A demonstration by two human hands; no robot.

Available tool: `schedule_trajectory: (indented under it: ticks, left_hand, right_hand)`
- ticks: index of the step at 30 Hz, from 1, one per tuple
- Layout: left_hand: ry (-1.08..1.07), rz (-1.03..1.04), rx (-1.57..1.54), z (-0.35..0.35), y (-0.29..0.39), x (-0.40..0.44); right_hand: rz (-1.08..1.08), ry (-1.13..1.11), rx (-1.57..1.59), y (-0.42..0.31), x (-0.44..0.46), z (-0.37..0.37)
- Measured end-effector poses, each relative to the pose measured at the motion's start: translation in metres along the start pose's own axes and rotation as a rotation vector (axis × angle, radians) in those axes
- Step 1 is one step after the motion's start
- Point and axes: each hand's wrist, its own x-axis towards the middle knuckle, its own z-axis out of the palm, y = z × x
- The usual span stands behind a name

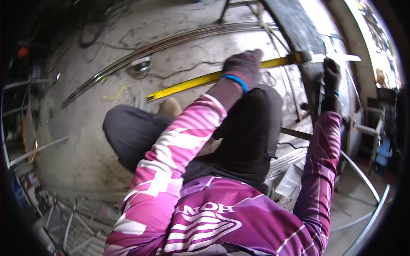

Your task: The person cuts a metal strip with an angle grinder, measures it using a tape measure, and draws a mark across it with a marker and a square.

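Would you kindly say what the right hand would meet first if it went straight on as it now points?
Most likely the pale strip just beyond the right hand, though depth is unclear and they may be touching.

Bright light is coming in from the top right and turning some spots there white, while the top left corner is sitting in the dark. The rods [213,30] are shining and looking bent, and the round edges are fading into black. Both the left hand [243,67] and the right hand [332,77] are looking a bit blurry.
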Motion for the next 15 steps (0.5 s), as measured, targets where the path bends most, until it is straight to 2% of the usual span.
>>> schedule_trajectory:
  ticks: [2, 4, 5, 7, 9, 11, 12, 13, 15]
  left_hand:
    - [-0.005, 0.000, 0.038, 0.002, 0.000, 0.002]
    - [-0.009, -0.020, 0.057, 0.003, 0.002, 0.005]
    - [-0.008, -0.036, 0.072, 0.001, 0.004, 0.004]
    - [-0.069, -0.081, 0.070, -0.005, 0.009, 0.006]
    - [-0.060, -0.056, 0.074, -0.002, 0.007, 0.007]
    - [-0.042, -0.053, 0.098, -0.005, 0.010, 0.005]
    - [-0.032, -0.044, 0.101, -0.004, 0.010, 0.005]
    - [-0.037, -0.042, 0.099, -0.004, 0.011, 0.005]
    - [-0.012, -0.059, 0.102, 0.000, 0.009, 0.003]
  right_hand:
    - [0.009, 0.120, -0.172, -0.009, -0.003, 0.001]
    - [0.127, 0.156, 0.115, 0.007, 0.004, 0.001]
    - [0.109, 0.176, 0.167, -0.006, 0.001, 0.002]
    - [0.070, 0.238, 0.161, -0.025, -0.004, -0.002]
    - [0.059, 0.258, 0.173, -0.029, -0.005, -0.007]
    - [-0.007, 0.381, 0.326, -0.025, -0.004, -0.011]
    - [0.017, 0.386, 0.268, -0.022, -0.004, -0.022]
    - [0.057, 0.445, 0.345, -0.057, -0.017, -0.022]
    - [0.043, 0.424, 0.564, -0.096, -0.043, -0.024]
